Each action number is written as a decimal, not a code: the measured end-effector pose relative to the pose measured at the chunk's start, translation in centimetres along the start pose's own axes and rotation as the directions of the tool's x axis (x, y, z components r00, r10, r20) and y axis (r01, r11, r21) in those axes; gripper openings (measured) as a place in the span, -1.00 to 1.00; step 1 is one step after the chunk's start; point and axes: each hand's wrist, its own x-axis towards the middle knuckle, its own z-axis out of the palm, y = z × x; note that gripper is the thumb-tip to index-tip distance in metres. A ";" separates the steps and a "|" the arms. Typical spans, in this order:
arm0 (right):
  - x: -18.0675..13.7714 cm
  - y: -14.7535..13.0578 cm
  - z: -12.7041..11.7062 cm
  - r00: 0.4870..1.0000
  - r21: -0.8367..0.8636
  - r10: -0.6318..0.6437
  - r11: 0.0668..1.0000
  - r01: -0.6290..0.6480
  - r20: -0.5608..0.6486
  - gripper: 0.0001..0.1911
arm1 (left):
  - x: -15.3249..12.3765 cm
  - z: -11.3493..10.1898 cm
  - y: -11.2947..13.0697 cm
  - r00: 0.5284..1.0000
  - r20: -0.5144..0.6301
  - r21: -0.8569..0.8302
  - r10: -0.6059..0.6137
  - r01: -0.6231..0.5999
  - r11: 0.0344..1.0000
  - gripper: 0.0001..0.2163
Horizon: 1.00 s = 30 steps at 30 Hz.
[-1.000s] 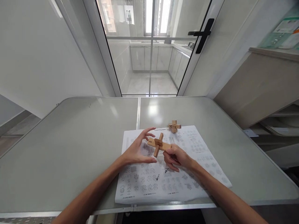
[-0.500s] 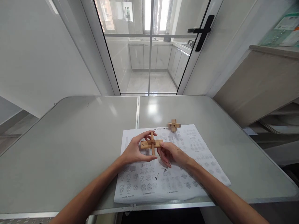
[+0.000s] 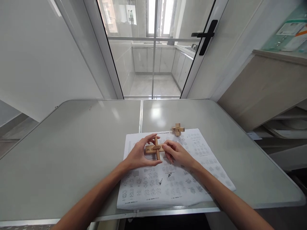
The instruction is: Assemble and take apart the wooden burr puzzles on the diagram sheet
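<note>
Your grey table (image 3: 72,143) spreads widest, its metal seam (image 3: 141,116) running toward twelve o'clock, with light glaring on the top just right of it. A white wall (image 3: 43,48) fills ten o'clock. At twelve, beyond the far edge, stands a glass door (image 3: 154,67); through it you see pale cabinets (image 3: 153,60) and a bright window (image 3: 151,19). A brown shelf unit (image 3: 254,80) stands at two o'clock. Before you lies a printed sheet (image 3: 172,191). Above it, your left hand (image 3: 140,153) clamps the rod of a wooden cross (image 3: 157,148), fingers at its twelve o'clock end, thumb at six; your right hand (image 3: 178,153) pinches the plate's three o'clock end. The plate's "2" faces nine. The door's black handle (image 3: 207,37) is at one o'clock. A smaller wooden block (image 3: 177,129), marked "1", sits at one o'clock from your cross, at the sheet's far edge.
</note>
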 end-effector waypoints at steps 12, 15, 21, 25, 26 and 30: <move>0.5 0.5 -0.4 0.999 0.024 -0.014 1.000 0.014 -0.031 -0.58 | 0.1 0.2 -0.5 0.997 0.078 0.034 -0.026 0.024 0.999 -0.11; 0.5 0.8 -0.5 0.999 0.021 -0.023 1.000 0.023 -0.029 -0.58 | 0.0 0.2 -0.5 0.996 0.092 0.082 -0.021 0.014 0.997 -0.10; 0.6 1.3 -0.6 0.999 0.039 -0.022 0.999 0.023 -0.035 -0.60 | 0.0 0.3 -0.7 0.996 0.079 0.092 -0.035 0.028 0.995 -0.09; 0.6 1.2 -0.5 1.000 0.050 -0.017 0.999 0.018 -0.020 -0.60 | 0.0 0.3 -0.7 0.995 0.069 0.069 -0.066 0.062 0.996 -0.12; 0.6 1.1 -0.4 1.000 0.049 -0.020 0.999 0.021 -0.012 -0.60 | 0.0 0.3 -0.6 0.995 0.069 0.058 -0.071 0.067 0.996 -0.13; 0.5 1.0 -0.3 1.000 0.042 -0.026 0.999 0.027 -0.012 -0.57 | 0.1 0.1 -0.3 0.995 0.059 0.024 -0.076 0.074 0.997 -0.15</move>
